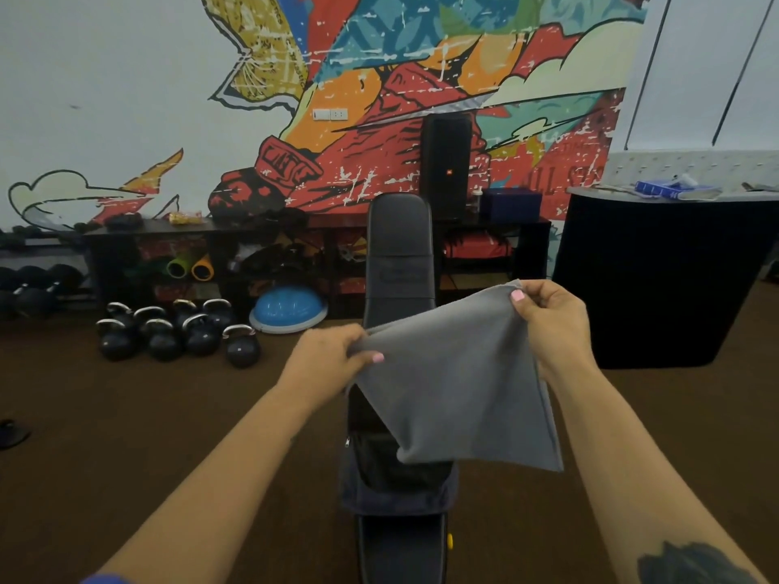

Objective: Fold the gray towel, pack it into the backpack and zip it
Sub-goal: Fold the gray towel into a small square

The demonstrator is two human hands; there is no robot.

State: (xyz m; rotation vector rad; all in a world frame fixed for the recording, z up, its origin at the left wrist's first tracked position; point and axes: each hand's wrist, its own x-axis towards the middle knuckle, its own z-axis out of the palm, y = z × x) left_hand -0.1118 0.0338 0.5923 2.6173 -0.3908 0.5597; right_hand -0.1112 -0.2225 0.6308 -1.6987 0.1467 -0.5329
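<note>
The gray towel (457, 389) hangs in the air between both hands, folded into a smaller panel. My left hand (333, 356) pinches its upper left corner. My right hand (552, 318) pinches the upper right corner, held a little higher. Below the towel a dark backpack (392, 478) lies on a black padded bench (398, 255), with its main compartment unzipped and open. The towel's lower edge covers part of the backpack's opening.
Several kettlebells (181, 330) and a blue balance dome (288, 307) sit on the brown floor at the left. A low dark shelf (219, 255) with gear runs along the mural wall. A black counter (657, 276) stands at the right. A tall black speaker (447, 166) rises behind the bench.
</note>
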